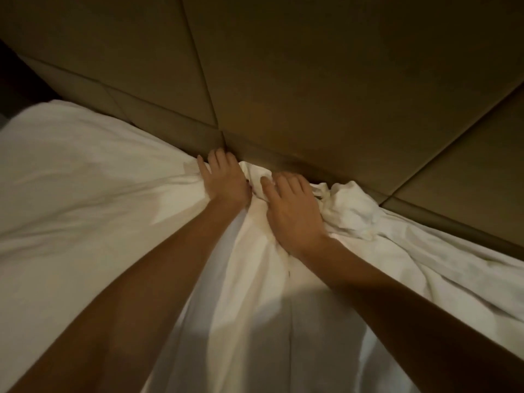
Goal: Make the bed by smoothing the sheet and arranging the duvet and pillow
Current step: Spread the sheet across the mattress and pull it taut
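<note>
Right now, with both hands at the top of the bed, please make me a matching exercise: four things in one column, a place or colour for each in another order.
1 left hand
2 right hand
3 sheet
4 headboard

a brown padded panels
b white, crumpled near the headboard
c fingertips at the headboard's base
d lying on the sheet, nearer the camera

Pairs: 1-c, 2-d, 3-b, 4-a
</note>
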A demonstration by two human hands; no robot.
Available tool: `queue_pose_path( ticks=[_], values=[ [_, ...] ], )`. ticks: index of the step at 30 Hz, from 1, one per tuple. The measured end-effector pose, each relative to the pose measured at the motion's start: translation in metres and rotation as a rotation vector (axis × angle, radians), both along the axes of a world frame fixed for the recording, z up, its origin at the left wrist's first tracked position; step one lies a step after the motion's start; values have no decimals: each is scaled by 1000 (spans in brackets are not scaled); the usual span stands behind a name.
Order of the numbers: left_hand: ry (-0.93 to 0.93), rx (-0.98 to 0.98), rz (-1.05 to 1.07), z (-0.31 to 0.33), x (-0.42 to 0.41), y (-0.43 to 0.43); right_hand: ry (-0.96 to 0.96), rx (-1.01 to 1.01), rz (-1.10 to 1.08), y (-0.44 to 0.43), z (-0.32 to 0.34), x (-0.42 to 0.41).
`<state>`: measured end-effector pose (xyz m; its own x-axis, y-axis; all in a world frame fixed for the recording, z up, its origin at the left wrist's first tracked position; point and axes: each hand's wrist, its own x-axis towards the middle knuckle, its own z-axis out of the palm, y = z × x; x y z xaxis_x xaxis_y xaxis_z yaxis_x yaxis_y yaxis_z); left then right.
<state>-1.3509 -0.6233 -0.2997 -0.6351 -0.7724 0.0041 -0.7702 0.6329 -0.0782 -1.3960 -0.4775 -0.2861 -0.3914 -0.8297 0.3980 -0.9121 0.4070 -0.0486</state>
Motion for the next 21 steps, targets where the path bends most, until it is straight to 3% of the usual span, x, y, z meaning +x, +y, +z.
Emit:
queue_pose_path(
  ticks=[5,7,12,18,21],
  values=[
    [476,79,10,26,30,77,-153,-200,-49,41,16,7],
    [532,101,-52,37,44,127,-213,-209,-77,62,19,7],
    [364,157,-360,49,71,241,-328,-138,-215,128,32,14],
    [-74,383,-385,40,78,319,-425,311,-517,235,19,10],
    [-102,369,-379,38,77,347,-387,430,-610,276,19,22]
  ],
)
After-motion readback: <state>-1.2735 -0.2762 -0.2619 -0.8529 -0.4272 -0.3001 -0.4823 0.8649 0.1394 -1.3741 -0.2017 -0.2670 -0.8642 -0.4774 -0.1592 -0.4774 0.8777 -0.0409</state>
